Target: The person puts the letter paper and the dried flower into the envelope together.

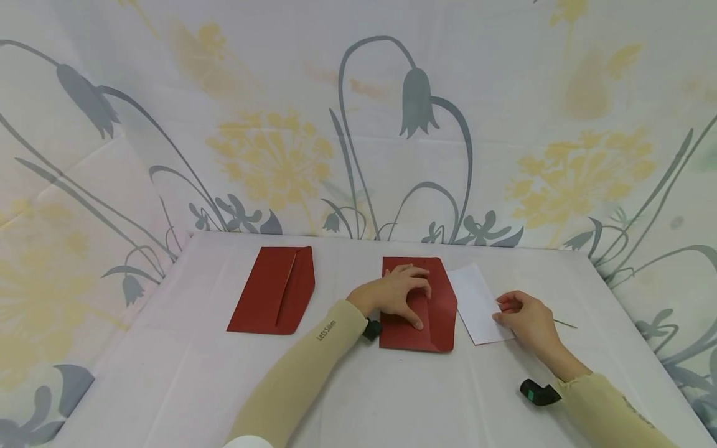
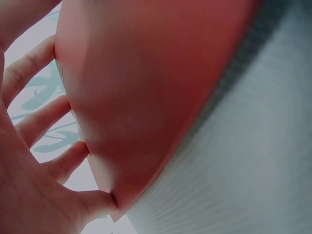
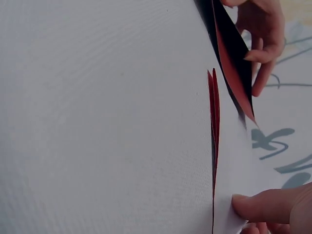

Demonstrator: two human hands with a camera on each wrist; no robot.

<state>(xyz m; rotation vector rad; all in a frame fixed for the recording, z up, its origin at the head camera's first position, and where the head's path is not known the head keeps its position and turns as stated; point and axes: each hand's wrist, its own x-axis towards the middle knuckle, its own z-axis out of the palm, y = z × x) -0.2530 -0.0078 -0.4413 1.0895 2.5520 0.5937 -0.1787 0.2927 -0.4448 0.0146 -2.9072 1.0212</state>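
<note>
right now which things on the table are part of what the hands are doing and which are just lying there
In use:
- left hand pressing the red envelope
- right hand pinching the white paper

Lying about:
- second red envelope, far left
- thin stick beside the right hand
</note>
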